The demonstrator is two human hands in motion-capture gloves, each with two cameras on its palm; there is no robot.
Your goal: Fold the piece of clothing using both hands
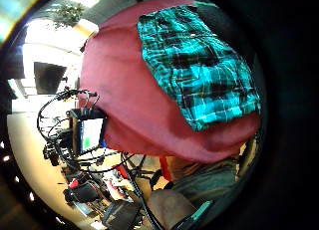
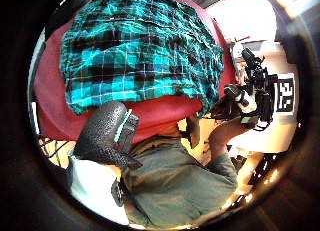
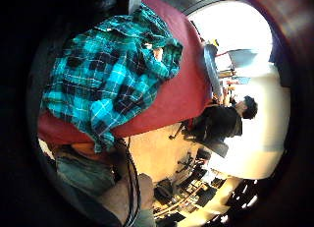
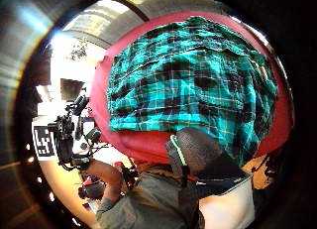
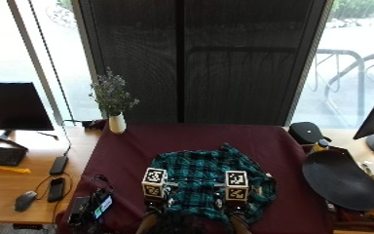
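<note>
Rumpled teal-and-black plaid shirt [image 5: 210, 187] lies on smooth maroon tablecloth [image 5: 135, 156].

No readable text, labels, brands or numbers anywhere; small lit screen [image 5: 101, 206] at lower left of outside view too tiny to read.

The person wears black gloves with a textured, pebbled outer surface. The left hand [image 2: 102, 133] shows a rounded glove section with a light green trim strip along one edge. The right hand [image 4: 195, 152] carries the same trim. The trousers [image 2: 175, 183] are grey-green.
</note>
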